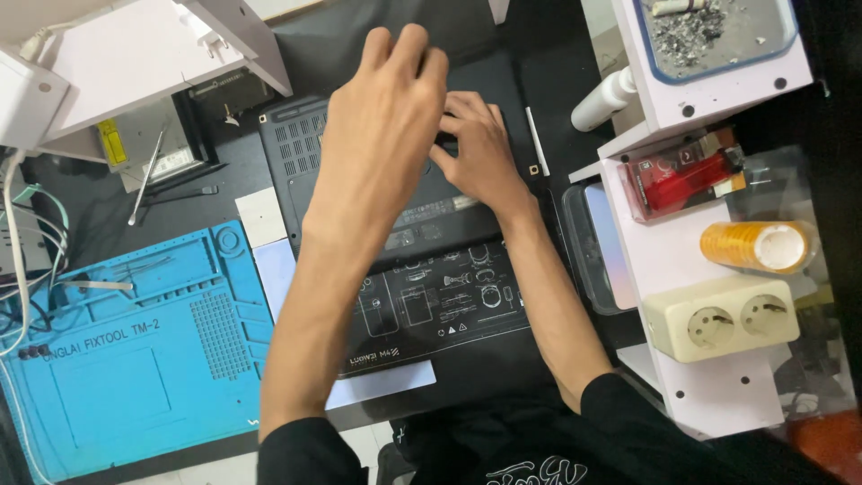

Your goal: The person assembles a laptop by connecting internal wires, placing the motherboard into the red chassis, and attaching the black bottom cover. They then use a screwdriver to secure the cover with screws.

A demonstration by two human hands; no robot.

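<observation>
A black laptop (296, 148) lies bottom side up on the desk, its vent slots showing at the left. My left hand (386, 117) hovers over the middle of it, fingers bunched together at the top; what they pinch, if anything, is hidden. My right hand (480, 148) rests on the laptop's base just right of the left hand, fingers curled down against the surface. A black mat with white tool outlines (440, 310) lies under the laptop's near edge, between my forearms.
A blue repair mat (135, 359) covers the left of the desk, with a metal pick (145, 180) and cables behind it. On the right, a white shelf (682, 251) carries a red lighter, a roll of yellow tape (759, 245) and a cream double socket (723, 319). A white bottle (603, 99) lies behind.
</observation>
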